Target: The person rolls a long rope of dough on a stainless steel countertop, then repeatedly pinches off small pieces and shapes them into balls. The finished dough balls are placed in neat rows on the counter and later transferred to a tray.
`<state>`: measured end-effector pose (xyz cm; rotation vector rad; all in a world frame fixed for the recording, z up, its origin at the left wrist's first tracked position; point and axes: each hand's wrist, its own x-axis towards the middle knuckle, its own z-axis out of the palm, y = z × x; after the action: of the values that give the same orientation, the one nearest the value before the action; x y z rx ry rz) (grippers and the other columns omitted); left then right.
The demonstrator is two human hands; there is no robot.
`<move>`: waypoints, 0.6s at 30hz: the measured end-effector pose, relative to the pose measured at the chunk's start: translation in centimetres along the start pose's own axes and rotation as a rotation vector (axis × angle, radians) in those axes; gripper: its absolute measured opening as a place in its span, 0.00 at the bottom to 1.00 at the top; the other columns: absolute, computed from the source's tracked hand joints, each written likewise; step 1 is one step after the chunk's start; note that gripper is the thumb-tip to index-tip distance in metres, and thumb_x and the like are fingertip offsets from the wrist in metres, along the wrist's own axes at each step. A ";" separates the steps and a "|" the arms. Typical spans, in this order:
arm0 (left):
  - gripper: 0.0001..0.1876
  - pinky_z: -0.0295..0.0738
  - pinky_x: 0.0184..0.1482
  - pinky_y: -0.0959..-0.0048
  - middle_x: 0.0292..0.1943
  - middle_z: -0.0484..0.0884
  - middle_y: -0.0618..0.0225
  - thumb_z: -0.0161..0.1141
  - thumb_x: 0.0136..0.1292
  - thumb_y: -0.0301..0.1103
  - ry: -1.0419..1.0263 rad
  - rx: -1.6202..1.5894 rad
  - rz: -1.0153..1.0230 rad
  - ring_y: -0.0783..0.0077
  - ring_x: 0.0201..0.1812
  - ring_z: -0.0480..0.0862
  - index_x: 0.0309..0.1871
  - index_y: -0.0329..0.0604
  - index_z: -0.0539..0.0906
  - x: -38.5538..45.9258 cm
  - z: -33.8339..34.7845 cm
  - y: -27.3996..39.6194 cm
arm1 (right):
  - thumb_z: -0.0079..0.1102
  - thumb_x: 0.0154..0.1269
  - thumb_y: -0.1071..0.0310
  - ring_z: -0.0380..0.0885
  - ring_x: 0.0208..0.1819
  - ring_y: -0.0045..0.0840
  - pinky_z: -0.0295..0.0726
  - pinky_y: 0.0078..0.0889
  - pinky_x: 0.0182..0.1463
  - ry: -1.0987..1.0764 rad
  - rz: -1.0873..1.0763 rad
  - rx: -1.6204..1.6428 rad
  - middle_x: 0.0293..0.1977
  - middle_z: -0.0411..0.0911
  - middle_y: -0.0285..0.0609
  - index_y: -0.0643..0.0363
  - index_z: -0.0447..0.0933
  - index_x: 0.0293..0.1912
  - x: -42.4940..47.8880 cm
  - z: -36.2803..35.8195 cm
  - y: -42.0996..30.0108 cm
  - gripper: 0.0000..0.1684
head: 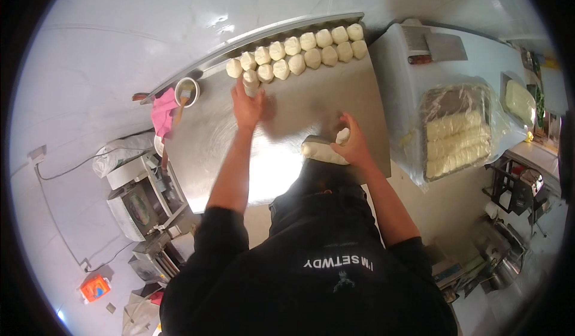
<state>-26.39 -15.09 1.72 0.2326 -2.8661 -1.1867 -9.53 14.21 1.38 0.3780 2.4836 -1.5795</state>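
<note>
Two rows of pale dough balls (292,46) line the far side of the metal work table (305,102). My left hand (248,109) is at the left end of the nearer row, its fingers and thumb around a dough ball (250,79). By the table's near edge lies a thick dough log (325,151). My right hand (355,146) holds a small dough piece (342,136) between thumb and fingers, just over the log's right end. Part of the log is hidden behind that hand.
A white tub (187,92) with a brush (183,100) and a pink cloth (163,110) sit at the table's left edge. To the right, a white surface (395,84) carries a cleaver (442,47) and a plastic-covered tray (424,133) of dough rolls. A raised metal edge runs along the back.
</note>
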 end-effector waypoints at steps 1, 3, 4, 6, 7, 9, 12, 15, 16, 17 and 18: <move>0.36 0.83 0.46 0.62 0.55 0.80 0.54 0.73 0.65 0.36 -0.007 -0.019 0.057 0.60 0.39 0.85 0.75 0.44 0.71 -2.7 0.8 -0.9 | 0.81 0.52 0.67 0.76 0.66 0.41 0.80 0.43 0.66 -0.029 -0.006 0.069 0.66 0.71 0.53 0.59 0.60 0.77 0.1 0.2 0.5 0.57; 0.32 0.83 0.51 0.61 0.55 0.84 0.55 0.72 0.68 0.40 -0.468 -0.318 -0.149 0.62 0.46 0.87 0.72 0.40 0.75 -9.3 3.3 3.3 | 0.82 0.52 0.69 0.74 0.68 0.41 0.78 0.44 0.69 -0.040 -0.015 0.184 0.69 0.66 0.54 0.59 0.56 0.79 -0.8 -0.5 1.0 0.60; 0.31 0.82 0.55 0.62 0.56 0.85 0.56 0.72 0.68 0.40 -0.568 -0.354 -0.031 0.60 0.50 0.87 0.71 0.39 0.77 -12.8 5.1 4.8 | 0.81 0.52 0.69 0.75 0.68 0.41 0.78 0.44 0.70 -0.028 -0.031 0.236 0.68 0.66 0.55 0.60 0.57 0.79 -1.1 -0.5 -0.3 0.60; 0.28 0.81 0.57 0.67 0.51 0.86 0.63 0.73 0.69 0.36 -0.763 -0.628 -0.124 0.70 0.51 0.85 0.70 0.38 0.79 -16.9 7.0 9.2 | 0.80 0.53 0.71 0.74 0.69 0.41 0.78 0.41 0.71 -0.020 -0.071 0.326 0.68 0.66 0.56 0.60 0.56 0.79 -1.7 -0.8 -1.2 0.59; 0.27 0.81 0.56 0.69 0.51 0.86 0.64 0.72 0.69 0.34 -0.763 -0.677 -0.198 0.71 0.52 0.85 0.69 0.38 0.79 -17.6 7.9 9.1 | 0.79 0.53 0.72 0.74 0.69 0.41 0.78 0.41 0.70 -0.002 -0.097 0.210 0.68 0.68 0.56 0.59 0.59 0.78 -2.6 -1.4 0.0 0.56; 0.25 0.81 0.56 0.71 0.53 0.85 0.65 0.70 0.70 0.30 -0.758 -0.769 -0.341 0.73 0.53 0.85 0.69 0.38 0.80 -17.7 10.2 8.4 | 0.79 0.55 0.72 0.75 0.69 0.41 0.79 0.39 0.68 0.035 -0.154 -0.023 0.68 0.70 0.54 0.59 0.64 0.76 -3.9 -2.0 3.6 0.51; 0.18 0.81 0.51 0.74 0.47 0.86 0.67 0.70 0.69 0.28 -0.686 -0.842 -0.326 0.75 0.48 0.85 0.62 0.38 0.84 -17.8 9.7 11.7 | 0.77 0.58 0.69 0.80 0.64 0.39 0.81 0.38 0.65 -0.063 0.080 0.423 0.63 0.79 0.51 0.59 0.73 0.68 -5.0 -0.1 6.7 0.39; 0.18 0.81 0.50 0.72 0.46 0.87 0.66 0.74 0.65 0.32 -0.615 -0.633 -0.164 0.76 0.48 0.85 0.55 0.38 0.86 -17.6 10.4 14.3 | 0.74 0.62 0.68 0.84 0.59 0.37 0.81 0.38 0.62 -0.044 0.073 0.383 0.56 0.84 0.47 0.60 0.77 0.63 -3.9 2.4 6.6 0.30; 0.18 0.81 0.50 0.72 0.47 0.87 0.66 0.76 0.63 0.34 -0.581 -0.550 -0.093 0.76 0.48 0.84 0.53 0.38 0.86 -17.3 10.7 15.3 | 0.74 0.63 0.68 0.85 0.58 0.36 0.82 0.37 0.61 0.043 0.000 0.402 0.55 0.85 0.47 0.60 0.77 0.62 -3.7 2.5 5.6 0.29; 0.17 0.81 0.49 0.71 0.46 0.87 0.66 0.77 0.63 0.35 -0.571 -0.493 -0.066 0.77 0.47 0.84 0.51 0.38 0.86 -17.2 10.5 17.2 | 0.73 0.63 0.68 0.85 0.57 0.36 0.82 0.37 0.60 0.129 -0.068 0.416 0.54 0.86 0.47 0.60 0.77 0.62 -4.0 1.9 4.0 0.28; 0.17 0.81 0.49 0.71 0.44 0.87 0.67 0.77 0.62 0.36 -0.560 -0.437 -0.038 0.77 0.46 0.84 0.49 0.38 0.86 -17.2 10.3 19.1 | 0.73 0.64 0.67 0.86 0.56 0.35 0.82 0.37 0.60 0.216 -0.135 0.428 0.53 0.86 0.47 0.60 0.77 0.61 -4.3 0.9 2.6 0.27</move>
<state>-12.69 8.02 8.38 -0.0765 -2.9059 -2.1306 -4.61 13.98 -0.04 0.4678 2.3422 -2.2420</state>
